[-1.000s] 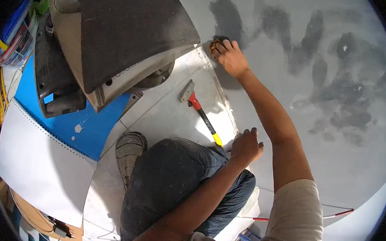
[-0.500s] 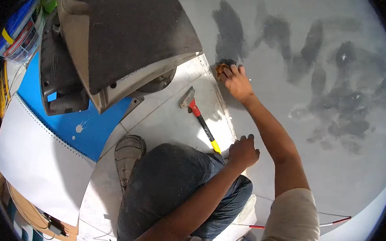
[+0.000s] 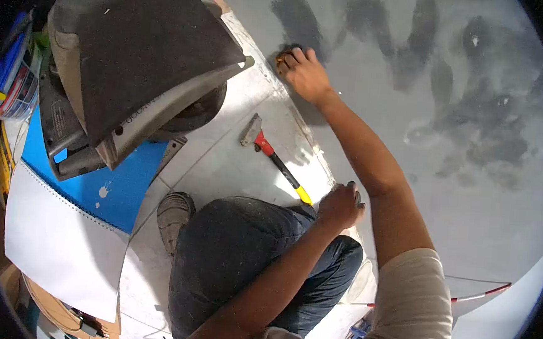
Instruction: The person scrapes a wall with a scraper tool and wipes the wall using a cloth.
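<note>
Up by the grey wall's (image 3: 488,229) left edge, nr where it meets the tiled floor (image 3: 209,165), the R hand (image 3: 308,77) has its fingers bent over an orange-brown sponge (image 3: 281,63). Grip: fingers pressed around the sponge, so only a bit of it shows past the fingertips. Sponge looks to be against the wall, w/ a dark, damp-looking patch (image 3: 299,20) just above it. More dark smears spread over the wall to the R, plus a few small whitish spots. R arm stretched out, pale sleeve (image 3: 420,299) at lower R.

L hand (image 3: 339,207) is down nr the wall's foot, just beyond the knee; fingers loosely curled, tips dark. Can't tell if it holds anything.

Scraper (image 3: 283,169) lies on the floor btwn wall & blue sheet: metal blade end up-L, then red, black, and yellow handle end nr the L hand.

Legs in dark jeans (image 3: 233,261), folded; one shoe (image 3: 175,219) shows L of the knee. Far L: spiral pad (image 3: 65,237) w/ white page, blue sheet (image 3: 122,184) w/ white splotches, and a big dark case-like item (image 3: 154,48) over part of the blue. Clear bucket (image 3: 19,92) at the edge; red-&-white rod (image 3: 493,290) lower R.
</note>
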Motion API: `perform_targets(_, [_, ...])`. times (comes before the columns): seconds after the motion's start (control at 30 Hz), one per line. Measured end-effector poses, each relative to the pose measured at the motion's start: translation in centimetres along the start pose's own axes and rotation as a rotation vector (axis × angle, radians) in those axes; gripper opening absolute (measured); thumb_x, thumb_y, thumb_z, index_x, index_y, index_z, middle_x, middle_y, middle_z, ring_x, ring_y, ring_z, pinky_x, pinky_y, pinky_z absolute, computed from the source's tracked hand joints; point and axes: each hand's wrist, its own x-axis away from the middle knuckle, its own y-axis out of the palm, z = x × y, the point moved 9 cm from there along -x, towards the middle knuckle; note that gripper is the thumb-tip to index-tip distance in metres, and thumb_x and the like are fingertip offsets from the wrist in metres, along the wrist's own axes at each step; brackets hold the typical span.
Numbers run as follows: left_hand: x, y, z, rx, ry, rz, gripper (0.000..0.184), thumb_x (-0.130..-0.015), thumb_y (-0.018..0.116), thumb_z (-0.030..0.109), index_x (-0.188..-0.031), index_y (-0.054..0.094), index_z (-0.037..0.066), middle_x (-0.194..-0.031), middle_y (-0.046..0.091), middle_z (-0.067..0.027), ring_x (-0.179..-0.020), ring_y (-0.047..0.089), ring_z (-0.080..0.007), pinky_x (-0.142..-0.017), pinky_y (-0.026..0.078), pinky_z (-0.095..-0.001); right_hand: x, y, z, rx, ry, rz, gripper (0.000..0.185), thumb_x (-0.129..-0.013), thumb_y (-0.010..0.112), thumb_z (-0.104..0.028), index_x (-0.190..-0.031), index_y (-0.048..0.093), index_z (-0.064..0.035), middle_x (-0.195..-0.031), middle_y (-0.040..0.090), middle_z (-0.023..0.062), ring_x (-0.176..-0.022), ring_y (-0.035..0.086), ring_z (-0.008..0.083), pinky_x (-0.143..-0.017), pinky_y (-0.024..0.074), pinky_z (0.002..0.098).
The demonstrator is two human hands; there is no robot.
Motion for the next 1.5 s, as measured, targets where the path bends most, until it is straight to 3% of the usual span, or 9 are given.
perform_targets(0.13, [0.3, -0.1, -1.7, -0.016, -0.117, -0.019, 0.057, -0.088, 0.070, 0.038, -0.129, 0.056, 0.001, -0.110, 0.067, -0.0261, -0.104, 0.068, -0.0445, -0.092, 0.056, -0.0517, 3.0, 0.3, -1.6, 0.041, 0.024, 0.178, 0.036, -0.091, 0.058, -0.015, -0.125, 0.069, -0.0136, -0.127, 0.064, 0.0009, -0.124, 0.047, 0.0214, -0.101, 0.0383, 0.0440])
perform_targets(0.37, [0.7, 0.1, -0.5, -0.004, 0.003, -0.014, 0.059, -0.088, 0.069, 0.039, -0.132, 0.054, 0.001, -0.110, 0.066, -0.0278, -0.110, 0.065, -0.0467, -0.097, 0.053, -0.0540, -0.6, -0.9, 0.1, -0.045, 0.095, 0.084, 0.031, -0.091, 0.058, -0.017, -0.118, 0.073, -0.0106, -0.130, 0.065, 0.0035, -0.124, 0.050, 0.0223, -0.105, 0.0381, 0.0413])
perform_targets(0.53, [0.2, -2.4, -0.4, -0.030, -0.125, -0.029, 0.061, -0.086, 0.074, 0.035, -0.133, 0.053, 0.003, -0.112, 0.066, -0.0263, -0.109, 0.066, -0.0447, -0.097, 0.053, -0.0534, 8.0, -0.4, -1.0, -0.065, 0.143, 0.163, 0.040, -0.090, 0.058, -0.017, -0.128, 0.070, -0.0105, -0.132, 0.062, 0.0047, -0.127, 0.048, 0.0212, -0.101, 0.0397, 0.0416])
perform_targets(0.7, [0.0, -1.5, -0.2, -0.028, -0.103, 0.001, 0.056, -0.086, 0.076, 0.037, -0.126, 0.055, 0.005, -0.111, 0.067, -0.0247, -0.107, 0.067, -0.0433, -0.094, 0.053, -0.0523, 17.9, 0.1, 0.8, -0.018, 0.106, -0.036, 0.047, -0.087, 0.061, -0.016, -0.132, 0.068, -0.0104, -0.145, 0.056, 0.0068, -0.133, 0.045, 0.0218, -0.099, 0.0383, 0.0510])
perform_targets(0.93, [0.3, -2.0, -1.2, -0.065, -0.090, 0.023, 0.044, -0.089, 0.069, 0.034, -0.118, 0.059, 0.002, -0.112, 0.067, -0.0251, -0.105, 0.069, -0.0425, -0.090, 0.056, -0.0525, 10.1, -1.7, 2.4, 0.005, 0.165, -0.074, 0.041, -0.089, 0.059, -0.013, -0.128, 0.068, -0.0112, -0.139, 0.058, 0.0045, -0.128, 0.048, 0.0229, -0.101, 0.0398, 0.0527])
perform_targets(1.07, [0.1, -3.5, -0.4, -0.077, -0.142, 0.091, 0.044, -0.089, 0.069, 0.034, -0.118, 0.058, 0.002, -0.114, 0.066, -0.0255, -0.106, 0.068, -0.0427, -0.091, 0.056, -0.0528, 15.3, -0.7, 0.2, 0.041, 0.143, 0.116, 0.035, -0.090, 0.059, -0.014, -0.123, 0.069, -0.0093, -0.132, 0.060, 0.0049, -0.126, 0.050, 0.0243, -0.103, 0.0393, 0.0538])
perform_targets(1.13, [0.1, -1.9, -0.6, -0.010, -0.148, 0.034, 0.060, -0.085, 0.076, 0.035, -0.131, 0.055, 0.003, -0.113, 0.067, -0.0263, -0.109, 0.066, -0.0443, -0.094, 0.054, -0.0511, 16.0, -0.9, -0.1, 0.033, 0.110, 0.075, 0.037, -0.089, 0.059, -0.016, -0.124, 0.069, -0.0098, -0.125, 0.063, 0.0064, -0.119, 0.051, 0.0244, -0.097, 0.0400, 0.0477])
perform_targets(1.37, [0.6, -1.3, -1.4, -0.005, -0.127, -0.042, 0.055, -0.085, 0.075, 0.032, -0.128, 0.057, 0.003, -0.117, 0.066, -0.0272, -0.111, 0.065, -0.0445, -0.098, 0.053, -0.0500, 8.8, -1.0, 1.1, 0.018, 0.136, -0.001, 0.050, -0.089, 0.059, -0.013, -0.139, 0.063, -0.0128, -0.129, 0.062, 0.0048, -0.129, 0.047, 0.0242, -0.104, 0.0366, 0.0506])
perform_targets(1.5, [-0.3, -3.9, -1.3, -0.024, -0.188, 0.202, 0.051, -0.086, 0.075, 0.029, -0.127, 0.056, 0.004, -0.114, 0.066, -0.0240, -0.107, 0.066, -0.0426, -0.095, 0.053, -0.0501, 16.0, 0.5, 0.1, -0.032, 0.180, 0.038, 0.046, -0.089, 0.060, -0.014, -0.135, 0.067, -0.0130, -0.128, 0.062, 0.0037, -0.128, 0.048, 0.0240, -0.105, 0.0360, 0.0495])
